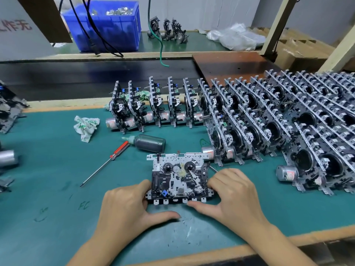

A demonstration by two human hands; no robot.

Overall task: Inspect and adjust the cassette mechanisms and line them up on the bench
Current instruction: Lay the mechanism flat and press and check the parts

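Hands (126, 206) — cassette mechanism (179, 179) — green bench (48, 169)

Your left hand (123, 206) and right hand (233, 192) cover the mechanism's (179, 179) side edges. The stacked mechanisms (307, 121) run off the right edge; motor labels are too small to read.

screwdriver (107, 162): 1 | bottle (148, 143): 1 | blue bin (107, 27): 1 | crumpled wrapper (86, 126): 1 | flat mechanism (179, 179): 1

Between the hands, the cassette mechanism (179, 178) shows shiny perforated metal and black plastic; beneath them, matt, scuffed green bench mat (57, 189).
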